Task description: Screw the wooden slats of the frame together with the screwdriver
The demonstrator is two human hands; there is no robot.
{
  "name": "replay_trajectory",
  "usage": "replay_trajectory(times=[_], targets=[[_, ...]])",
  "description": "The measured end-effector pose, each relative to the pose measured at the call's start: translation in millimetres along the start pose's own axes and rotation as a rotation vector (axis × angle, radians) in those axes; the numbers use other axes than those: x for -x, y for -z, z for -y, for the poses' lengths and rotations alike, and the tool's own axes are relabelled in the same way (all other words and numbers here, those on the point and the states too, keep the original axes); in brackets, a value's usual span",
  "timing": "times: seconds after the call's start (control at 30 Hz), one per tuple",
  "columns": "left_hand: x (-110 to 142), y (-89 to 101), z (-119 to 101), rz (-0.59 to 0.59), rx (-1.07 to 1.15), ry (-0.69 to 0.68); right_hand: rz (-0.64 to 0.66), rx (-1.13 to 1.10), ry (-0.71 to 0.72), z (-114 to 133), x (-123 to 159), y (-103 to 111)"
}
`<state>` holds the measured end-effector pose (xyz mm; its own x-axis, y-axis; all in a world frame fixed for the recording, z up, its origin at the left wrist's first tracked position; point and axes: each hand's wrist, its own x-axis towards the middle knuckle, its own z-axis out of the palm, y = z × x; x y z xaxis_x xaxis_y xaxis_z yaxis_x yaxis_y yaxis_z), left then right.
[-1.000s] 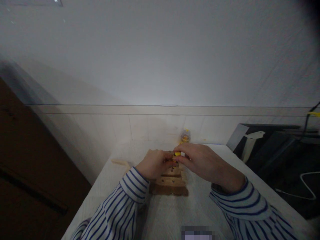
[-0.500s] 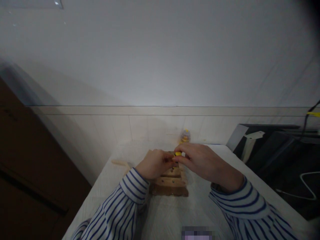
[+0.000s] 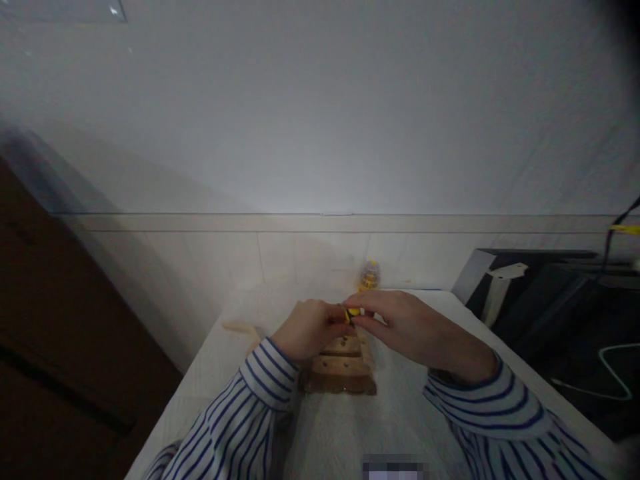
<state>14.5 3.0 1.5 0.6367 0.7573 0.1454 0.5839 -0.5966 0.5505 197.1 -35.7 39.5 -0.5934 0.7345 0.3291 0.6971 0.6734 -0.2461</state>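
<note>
A small yellow-and-black piece (image 3: 353, 311) sits between my fingertips above a light wooden stand (image 3: 343, 365). My right hand (image 3: 407, 327) pinches the piece from the right with thumb and fingers. From the left, the closed fingers of my left hand (image 3: 313, 328) meet it. Its exact kind is too small to make out. The stand has stepped slats with small dark holes and a darker brown front edge; my hands cover its upper part. Just behind my right hand stands a clear, rounded container (image 3: 369, 275) with yellow parts.
A pale wooden strip (image 3: 241, 327) lies on the white-covered table (image 3: 330, 433) left of my hands. The wall (image 3: 295, 257) rises behind the table. Dark equipment (image 3: 545, 300) with a cable stands beyond the right edge, and a brown wooden surface (image 3: 60, 320) is at the left.
The yellow-and-black piece has shifted slightly left and turned, showing more black. My right hand has tilted a little around it; my left hand stays nearly in place.
</note>
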Motion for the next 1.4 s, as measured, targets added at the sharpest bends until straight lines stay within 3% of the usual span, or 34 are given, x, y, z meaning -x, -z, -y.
replay_trajectory(times=[0.6, 0.87, 1.2, 1.4], targets=[[-2.4, -2.0, -3.2, 0.053, 0.071, -0.136, -0.026, 0.132, -0.095, -2.2, 3.5, -1.9], [-2.4, 1.3, -6.2, 0.097, 0.073, -0.13, -0.021, 0.094, -0.087, -1.4, 2.3, -2.5], [-1.3, 1.5, -4.7, 0.007, -0.003, -0.019, -0.046, 0.13, -0.089, 0.4, -2.2, -5.3], [0.0, 2.3, -5.0, 0.003, 0.012, -0.034, -0.04, 0.088, -0.075, 2.0, -1.4, -3.6]])
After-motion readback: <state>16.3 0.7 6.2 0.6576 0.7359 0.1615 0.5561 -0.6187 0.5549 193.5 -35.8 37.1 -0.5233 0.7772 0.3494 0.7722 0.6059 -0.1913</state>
